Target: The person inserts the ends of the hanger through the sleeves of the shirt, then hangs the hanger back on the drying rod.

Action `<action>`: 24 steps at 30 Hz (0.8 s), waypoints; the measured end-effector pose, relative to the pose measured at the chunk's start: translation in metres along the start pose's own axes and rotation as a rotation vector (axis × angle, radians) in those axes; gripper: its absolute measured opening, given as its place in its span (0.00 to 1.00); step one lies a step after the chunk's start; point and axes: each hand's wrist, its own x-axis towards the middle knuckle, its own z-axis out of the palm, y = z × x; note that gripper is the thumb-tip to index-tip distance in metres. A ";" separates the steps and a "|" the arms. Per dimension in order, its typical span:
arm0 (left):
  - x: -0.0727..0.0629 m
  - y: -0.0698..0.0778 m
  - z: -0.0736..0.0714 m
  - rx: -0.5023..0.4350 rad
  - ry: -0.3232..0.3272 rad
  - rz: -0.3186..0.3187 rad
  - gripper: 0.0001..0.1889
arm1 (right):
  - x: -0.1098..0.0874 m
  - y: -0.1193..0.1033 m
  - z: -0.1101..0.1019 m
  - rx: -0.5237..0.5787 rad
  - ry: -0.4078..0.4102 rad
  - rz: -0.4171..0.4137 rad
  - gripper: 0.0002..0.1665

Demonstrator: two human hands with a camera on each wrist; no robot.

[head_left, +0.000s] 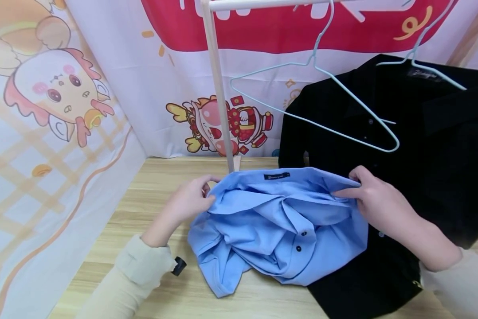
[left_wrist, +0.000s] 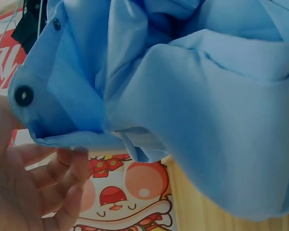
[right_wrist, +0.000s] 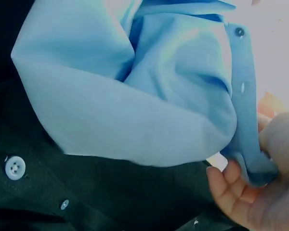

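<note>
A light blue shirt (head_left: 263,221) with dark buttons and a black neck label (head_left: 276,176) hangs bunched between both hands, low over the wooden table. My left hand (head_left: 193,195) pinches the left end of its collar between thumb and fingers. In the left wrist view, a button on the shirt (left_wrist: 82,72) sits right by the left thumb. On the other side, my right hand (head_left: 382,201) pinches the right end of the collar. The right wrist view shows the right fingers (right_wrist: 226,187) curled at the buttoned edge of the shirt (right_wrist: 244,106).
Behind the shirt stands a pale rack (head_left: 219,84) with a bare light blue hanger (head_left: 279,110) on its bar. A black shirt (head_left: 338,110) hangs on a second hanger (head_left: 412,57) at the right, its lower part spread on the table (head_left: 155,177). Printed cloth (head_left: 115,26) forms the walls.
</note>
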 end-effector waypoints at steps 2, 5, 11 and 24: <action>0.000 0.001 0.003 -0.006 -0.031 -0.006 0.24 | -0.002 -0.003 0.000 -0.050 -0.049 -0.002 0.24; -0.001 0.007 0.005 -0.010 0.012 -0.003 0.23 | -0.005 -0.008 0.001 -0.152 -0.077 0.019 0.18; -0.006 0.025 0.004 0.091 0.305 0.131 0.17 | -0.002 -0.009 -0.002 -0.195 -0.126 0.152 0.20; -0.004 0.021 0.010 0.302 0.432 0.549 0.14 | 0.001 0.009 -0.005 -0.118 0.049 0.151 0.04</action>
